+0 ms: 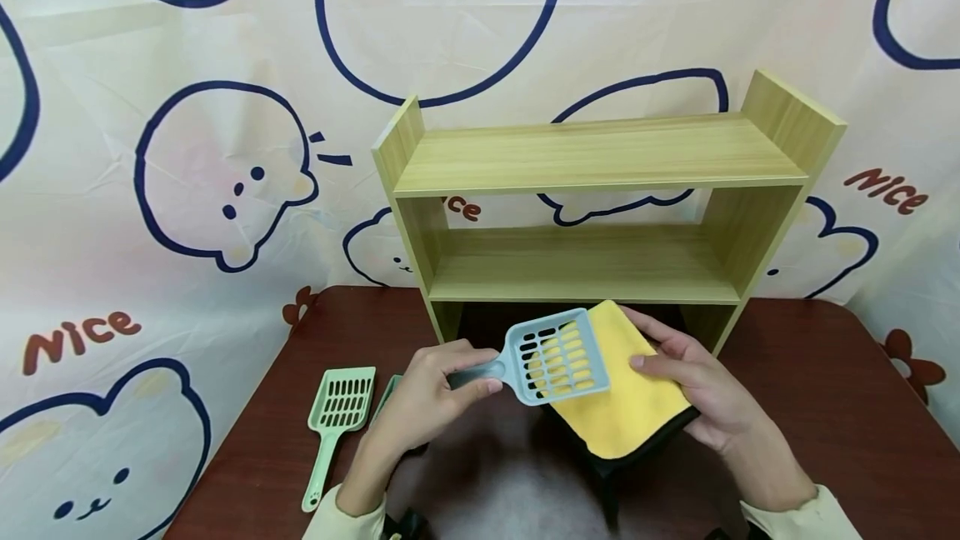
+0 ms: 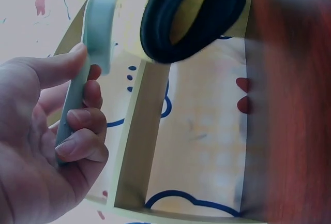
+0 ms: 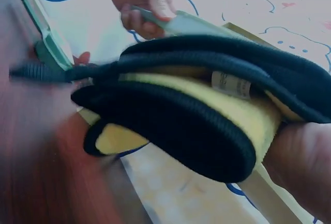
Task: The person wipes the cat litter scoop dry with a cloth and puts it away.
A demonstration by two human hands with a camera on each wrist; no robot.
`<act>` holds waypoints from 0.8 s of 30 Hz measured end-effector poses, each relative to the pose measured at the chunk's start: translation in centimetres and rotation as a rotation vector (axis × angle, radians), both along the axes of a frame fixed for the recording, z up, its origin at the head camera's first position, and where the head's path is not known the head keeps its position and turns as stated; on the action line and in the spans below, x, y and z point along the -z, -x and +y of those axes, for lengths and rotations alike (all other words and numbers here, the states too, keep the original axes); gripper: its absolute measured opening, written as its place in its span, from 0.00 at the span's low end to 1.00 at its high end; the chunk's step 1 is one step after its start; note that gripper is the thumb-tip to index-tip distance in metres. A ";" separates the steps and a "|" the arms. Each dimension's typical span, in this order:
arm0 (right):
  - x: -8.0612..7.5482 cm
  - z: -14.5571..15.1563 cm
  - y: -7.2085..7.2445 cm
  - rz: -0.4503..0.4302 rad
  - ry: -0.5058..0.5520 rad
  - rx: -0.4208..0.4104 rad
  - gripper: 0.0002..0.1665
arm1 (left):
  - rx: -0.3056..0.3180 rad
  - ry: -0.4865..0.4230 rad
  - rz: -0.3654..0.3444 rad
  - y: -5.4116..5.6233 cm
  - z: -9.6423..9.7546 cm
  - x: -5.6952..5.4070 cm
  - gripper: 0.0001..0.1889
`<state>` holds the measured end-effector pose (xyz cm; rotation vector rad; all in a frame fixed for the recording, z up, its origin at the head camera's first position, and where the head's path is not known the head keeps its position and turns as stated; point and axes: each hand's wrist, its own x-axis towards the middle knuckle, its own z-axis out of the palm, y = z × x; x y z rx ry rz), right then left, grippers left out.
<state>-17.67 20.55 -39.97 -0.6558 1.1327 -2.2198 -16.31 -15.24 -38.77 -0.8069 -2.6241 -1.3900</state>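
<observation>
My left hand (image 1: 427,398) grips the handle of a light blue slotted scoop (image 1: 504,363), its fingers wrapped around it in the left wrist view. The slotted head overlaps a folded yellow cloth with thick black edging (image 1: 630,411), and yellow shows through the slots. My right hand (image 1: 705,390) holds this cloth at its right side, thumb on top and the other fingers partly hidden behind it. Seen from the right wrist, the cloth (image 3: 261,120) hangs in several folds, with a white label (image 3: 231,84) and a dark strap (image 3: 41,72) at one end.
A pale green slotted scoop (image 1: 322,465) lies on the dark red-brown table (image 1: 810,407) at the left. Beside it, a darker green piece (image 1: 387,394) is mostly hidden by my left hand. A wooden two-tier shelf (image 1: 585,265) stands at the back before a patterned curtain (image 1: 90,148).
</observation>
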 end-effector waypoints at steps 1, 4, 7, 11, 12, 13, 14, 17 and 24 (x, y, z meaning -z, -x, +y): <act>0.0 0.2 0.0 -0.011 0.012 0.000 0.37 | -0.003 0.005 0.006 0.0 -0.1 -0.1 0.16; 0.0 0.4 0.0 -0.035 0.053 -0.016 0.37 | -0.002 0.014 0.013 0.1 -0.2 -0.1 0.15; 0.0 0.3 0.1 -0.061 0.080 -0.029 0.36 | 0.004 0.012 0.004 0.2 -0.1 0.0 0.16; 0.3 -0.1 0.1 -0.067 0.096 -0.033 0.35 | 0.001 0.010 -0.001 0.1 0.0 0.1 0.16; 0.3 -0.2 0.1 -0.061 0.091 -0.028 0.35 | -0.002 0.011 0.000 0.1 0.1 0.1 0.16; 0.4 -0.3 0.1 -0.053 0.083 -0.023 0.35 | -0.005 0.012 -0.002 0.1 0.1 0.1 0.16; 0.5 -0.4 0.1 -0.045 0.072 -0.016 0.35 | -0.005 0.012 -0.002 0.1 0.2 0.1 0.16; 0.7 -0.8 0.0 -0.004 0.022 0.004 0.36 | 0.002 0.016 -0.004 0.1 0.4 0.2 0.16; 1.1 -1.4 0.0 0.028 -0.040 -0.004 0.37 | 0.024 0.016 -0.015 0.1 0.4 0.3 0.16</act>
